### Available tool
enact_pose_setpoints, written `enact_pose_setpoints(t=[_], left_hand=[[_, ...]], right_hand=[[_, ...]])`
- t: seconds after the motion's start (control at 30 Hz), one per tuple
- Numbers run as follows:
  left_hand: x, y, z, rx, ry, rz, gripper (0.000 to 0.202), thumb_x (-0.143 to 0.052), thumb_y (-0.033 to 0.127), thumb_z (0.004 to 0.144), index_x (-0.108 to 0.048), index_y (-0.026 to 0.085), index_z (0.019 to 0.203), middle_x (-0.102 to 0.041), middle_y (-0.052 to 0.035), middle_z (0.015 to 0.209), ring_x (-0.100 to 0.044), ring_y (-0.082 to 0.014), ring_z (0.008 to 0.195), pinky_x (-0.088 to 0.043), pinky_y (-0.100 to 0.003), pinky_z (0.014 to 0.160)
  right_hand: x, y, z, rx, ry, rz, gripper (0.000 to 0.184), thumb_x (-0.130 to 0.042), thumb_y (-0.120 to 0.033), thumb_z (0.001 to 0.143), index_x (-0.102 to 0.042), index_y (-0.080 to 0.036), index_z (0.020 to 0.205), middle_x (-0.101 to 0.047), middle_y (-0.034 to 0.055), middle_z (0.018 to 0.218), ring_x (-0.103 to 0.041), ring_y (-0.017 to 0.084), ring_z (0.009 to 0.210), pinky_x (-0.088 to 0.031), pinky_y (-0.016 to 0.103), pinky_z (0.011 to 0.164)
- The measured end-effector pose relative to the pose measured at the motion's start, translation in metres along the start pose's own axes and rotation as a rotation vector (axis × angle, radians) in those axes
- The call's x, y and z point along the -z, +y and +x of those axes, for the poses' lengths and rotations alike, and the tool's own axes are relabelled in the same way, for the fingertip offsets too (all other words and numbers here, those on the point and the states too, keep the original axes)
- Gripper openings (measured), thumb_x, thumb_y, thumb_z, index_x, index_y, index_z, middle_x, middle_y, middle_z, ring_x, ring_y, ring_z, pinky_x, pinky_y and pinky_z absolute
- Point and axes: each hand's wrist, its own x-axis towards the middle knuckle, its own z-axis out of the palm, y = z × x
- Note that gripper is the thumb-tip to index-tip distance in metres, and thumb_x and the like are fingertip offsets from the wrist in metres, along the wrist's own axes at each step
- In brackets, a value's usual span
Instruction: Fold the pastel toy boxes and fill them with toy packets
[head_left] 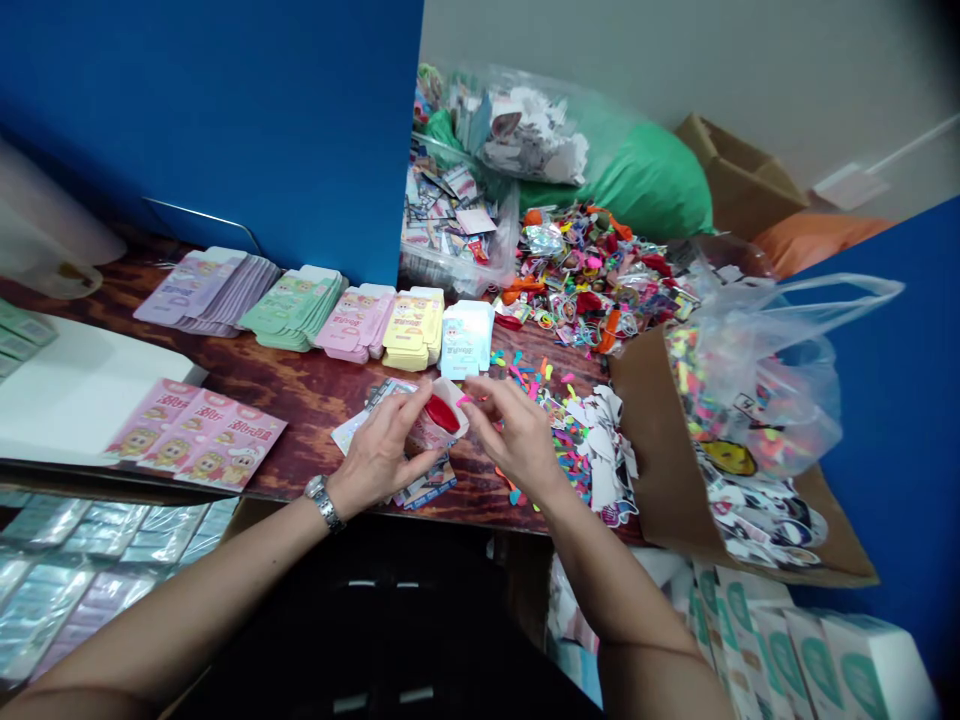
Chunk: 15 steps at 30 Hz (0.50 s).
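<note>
head view, looking down: left hand (pixel 379 450), with a wristwatch (pixel 324 502) at the wrist, has its grip clenched around a small pink carton (pixel 431 432), held just above the near edge of the wooden counter (pixel 315 385). carton mouth is open and a red item (pixel 442 413) sits inside it. right hand (pixel 517 440) is just beside the carton, fingertips at its open flap; whether that grip is pinching the flap or only touching it cannot be told. printed cards (pixel 424 488) lie on the counter beneath the hands. behind the hands, a row of flat carton stacks runs along the counter: purple stack (pixel 206 290), green stack (pixel 296 305), pink stack (pixel 356 320), yellow stack (pixel 412 328), blue-white stack (pixel 465 338). pink printed sheets (pixel 195 435) lie to the left. loose coloured pieces (pixel 525 375) are scattered to the right, near a cardboard box (pixel 660 470) holding a clear plastic bag (pixel 757 370).
</note>
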Motion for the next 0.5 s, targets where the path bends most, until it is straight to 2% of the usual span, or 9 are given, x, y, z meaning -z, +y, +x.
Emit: enact_pose_setpoints(t=[0.1, 0.27, 0.4, 0.5], left_hand=[[0.000, -0.001, -0.001, 0.017, -0.018, 0.004, 0.090, -0.066, 0.034, 0.086, -0.010, 0.028, 0.157, -0.052, -0.0142, 0.135, -0.054, -0.0292, 0.123, -0.049, -0.045, 0.101], [-0.001, 0.001, -0.001, 0.068, -0.018, -0.030, 0.091, -0.064, 0.037, 0.087, -0.007, 0.025, 0.157, -0.053, -0.0148, 0.136, -0.055, -0.0288, 0.124, -0.048, -0.043, 0.102], [-0.002, 0.001, -0.002, 0.108, -0.044, -0.052, 0.095, -0.065, 0.037, 0.086, -0.003, 0.025, 0.157, -0.050, -0.0152, 0.140, -0.055, -0.0291, 0.124, -0.049, -0.042, 0.101], [0.001, 0.001, -0.001, 0.108, -0.069, -0.054, 0.093, -0.065, 0.036, 0.086, -0.005, 0.026, 0.157, -0.050, -0.0150, 0.140, -0.055, -0.0293, 0.125, -0.049, -0.043, 0.102]], right_hand=[[0.004, -0.002, 0.005, 0.016, 0.046, -0.034, 0.015, -0.055, -0.020, 0.096, -0.068, -0.024, 0.103, -0.072, 0.0034, 0.091, -0.068, 0.016, 0.082, -0.055, 0.028, 0.077], [0.010, -0.010, 0.009, 0.071, 0.115, -0.041, 0.014, -0.057, -0.018, 0.095, -0.066, -0.025, 0.103, -0.072, 0.0026, 0.090, -0.066, 0.016, 0.079, -0.053, 0.029, 0.073], [0.001, -0.017, 0.007, 0.152, 0.010, -0.088, 0.013, -0.058, -0.020, 0.095, -0.068, -0.025, 0.102, -0.074, 0.0030, 0.089, -0.064, 0.018, 0.080, -0.053, 0.034, 0.077], [0.000, -0.015, 0.003, 0.211, -0.060, -0.131, 0.015, -0.060, -0.022, 0.094, -0.071, -0.025, 0.103, -0.073, 0.0066, 0.100, -0.063, 0.022, 0.091, -0.053, 0.039, 0.082]])
